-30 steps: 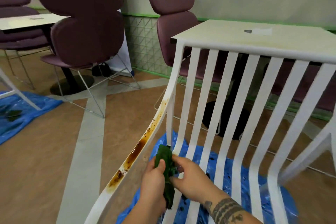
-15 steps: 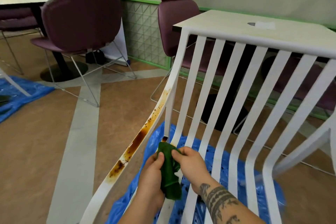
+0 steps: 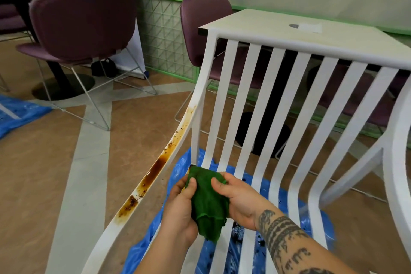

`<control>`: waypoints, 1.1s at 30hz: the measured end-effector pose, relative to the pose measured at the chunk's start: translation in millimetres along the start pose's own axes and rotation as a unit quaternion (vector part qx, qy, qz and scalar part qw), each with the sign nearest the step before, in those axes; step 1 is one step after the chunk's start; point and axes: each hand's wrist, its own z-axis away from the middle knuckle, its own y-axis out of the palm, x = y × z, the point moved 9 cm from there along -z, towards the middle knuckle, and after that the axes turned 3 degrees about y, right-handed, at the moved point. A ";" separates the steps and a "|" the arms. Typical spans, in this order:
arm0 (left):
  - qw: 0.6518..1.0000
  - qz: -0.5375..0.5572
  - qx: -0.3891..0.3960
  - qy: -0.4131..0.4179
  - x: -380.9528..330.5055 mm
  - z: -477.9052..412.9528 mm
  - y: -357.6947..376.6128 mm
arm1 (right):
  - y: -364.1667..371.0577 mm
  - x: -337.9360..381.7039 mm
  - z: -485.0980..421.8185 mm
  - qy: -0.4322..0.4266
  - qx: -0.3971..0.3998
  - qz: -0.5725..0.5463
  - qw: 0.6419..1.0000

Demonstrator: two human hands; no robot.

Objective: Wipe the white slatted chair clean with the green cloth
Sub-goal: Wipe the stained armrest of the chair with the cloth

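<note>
The white slatted chair [image 3: 275, 104] fills the middle and right, its back slats running down toward me. A long brown stain [image 3: 153, 171] runs along its left armrest. Both hands hold the green cloth [image 3: 208, 200] at the base of the leftmost slats. My left hand [image 3: 180, 209] grips the cloth's left side with the thumb on top. Gripping its right side is my right hand [image 3: 235, 196], on a tattooed forearm. The cloth's top touches the slat joint; part of it is hidden between my palms.
A blue plastic sheet [image 3: 178, 171] lies on the floor under the chair, another blue sheet [image 3: 20, 113] at far left. Purple padded chairs [image 3: 82, 13] on wire legs stand behind. A white table [image 3: 289, 31] is just past the chair back.
The view has shifted closer and a little left. Both hands have worked the cloth at the same spot, spreading it wider between them.
</note>
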 end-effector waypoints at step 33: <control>0.948 -0.310 -0.059 0.047 -5.7 -32.1 16.7 | -120.4 125.1 -51.2 -0.287 -0.454 0.440 0.719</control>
